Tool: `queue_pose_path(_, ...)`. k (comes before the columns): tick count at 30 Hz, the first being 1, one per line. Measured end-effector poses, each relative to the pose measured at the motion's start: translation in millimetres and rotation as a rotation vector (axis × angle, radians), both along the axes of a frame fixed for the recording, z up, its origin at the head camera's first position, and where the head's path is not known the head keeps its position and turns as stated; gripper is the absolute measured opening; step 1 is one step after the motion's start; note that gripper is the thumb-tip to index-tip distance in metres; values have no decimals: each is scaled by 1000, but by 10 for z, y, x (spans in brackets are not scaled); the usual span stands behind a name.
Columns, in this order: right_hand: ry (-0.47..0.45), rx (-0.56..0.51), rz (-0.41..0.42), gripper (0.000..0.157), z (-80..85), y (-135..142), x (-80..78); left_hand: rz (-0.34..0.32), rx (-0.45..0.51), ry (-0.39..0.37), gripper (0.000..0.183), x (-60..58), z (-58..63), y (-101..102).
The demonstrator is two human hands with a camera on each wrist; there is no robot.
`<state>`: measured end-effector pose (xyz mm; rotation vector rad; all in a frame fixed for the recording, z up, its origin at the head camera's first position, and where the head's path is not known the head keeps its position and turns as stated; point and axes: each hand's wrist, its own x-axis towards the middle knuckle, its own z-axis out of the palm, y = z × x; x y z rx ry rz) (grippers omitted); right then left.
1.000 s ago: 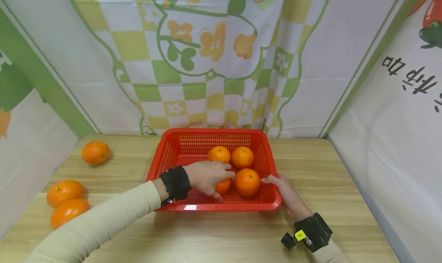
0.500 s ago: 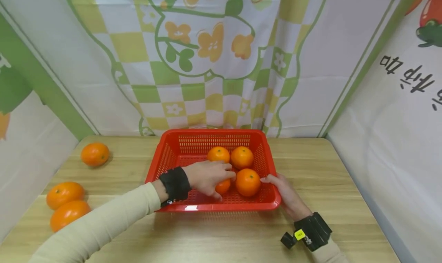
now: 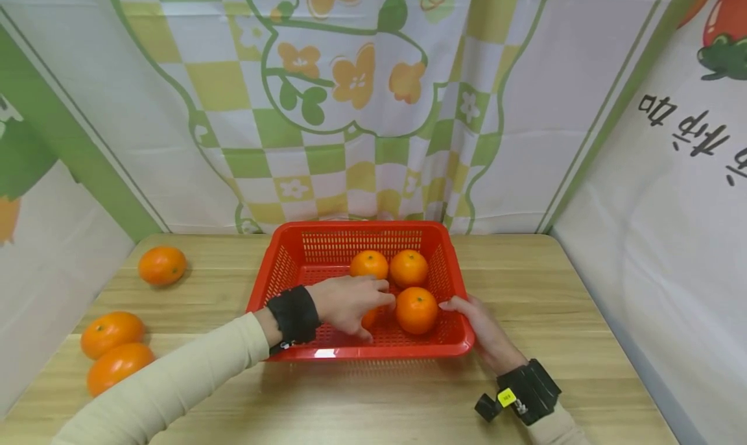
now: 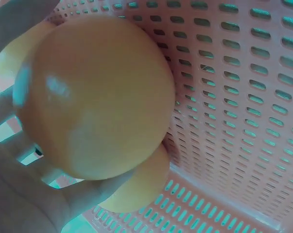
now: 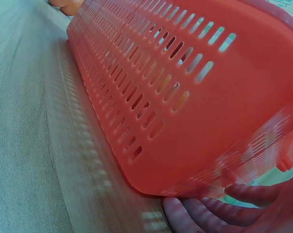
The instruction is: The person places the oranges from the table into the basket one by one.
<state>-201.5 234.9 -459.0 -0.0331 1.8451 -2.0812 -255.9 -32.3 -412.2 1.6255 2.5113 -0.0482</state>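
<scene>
A red plastic basket with slotted walls stands on the table. My left hand reaches into it and holds an orange, mostly covered from above. In the left wrist view, thumb and fingers curve round this orange beside the basket wall. Close to the fingertips sits another orange, with two more oranges behind. My right hand grips the basket's right side, thumb over the rim; in the right wrist view its fingers lie at the basket's bottom edge.
Three oranges lie on the left of the wooden table: one orange at the back and a pair nearer the left sleeve. A patterned curtain hangs behind the basket, and white panels stand at the sides.
The left hand and its orange have shifted slightly left, so less of that orange shows. The head view has tilted a little. The right hand keeps its grip.
</scene>
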Motion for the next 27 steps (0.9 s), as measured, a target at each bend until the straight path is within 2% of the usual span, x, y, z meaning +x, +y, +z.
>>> queue_pose_path(9, -5, 11, -9, 52, 4, -6, -25, 22, 10, -9, 58, -12, 18, -65)
queue_pose_path(16, 0, 9, -12, 51, 6, 0, -29, -2, 62, -7, 52, -30, 19, -91)
queue_pose_path(20, -7, 10, -24, 51, -8, -4, -19, -9, 105, -12, 50, -15, 64, -100)
queue_pose_path(27, -16, 0, -25, 55, -20, -1, -6, 45, 166, -1, 50, 5, 164, -171)
